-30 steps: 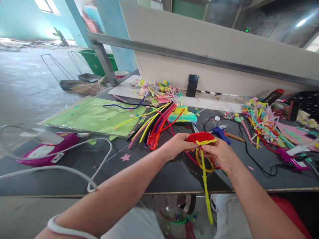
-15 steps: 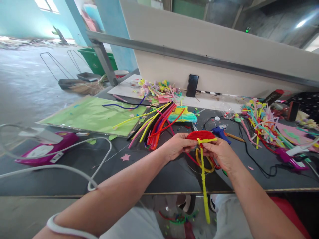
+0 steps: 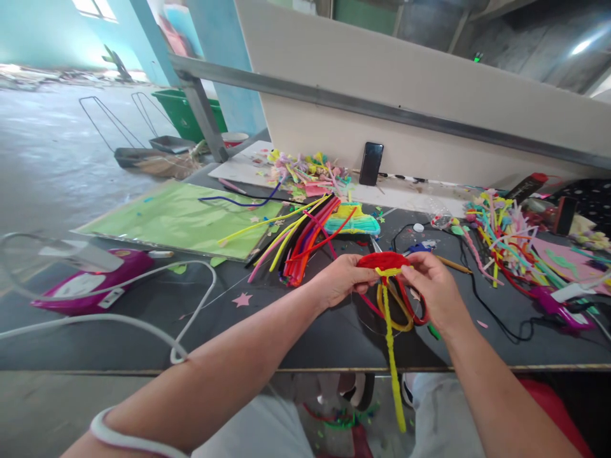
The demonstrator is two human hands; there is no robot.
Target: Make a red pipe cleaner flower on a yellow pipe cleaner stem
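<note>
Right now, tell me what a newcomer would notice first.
First, the red piece pinched in the left hand, with the right hand at its other end and a fuzzy yellow strip dangling below. Beyond the left hand, colourful stems lie on the dark table. At the back, a black phone stands before the white board.

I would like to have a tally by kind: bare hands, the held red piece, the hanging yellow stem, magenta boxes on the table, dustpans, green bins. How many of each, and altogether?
Left hand and right hand: 2
Held red piece: 1
Hanging yellow stem: 1
Magenta boxes: 2
Dustpans: 2
Green bin: 1
Total: 9
</note>
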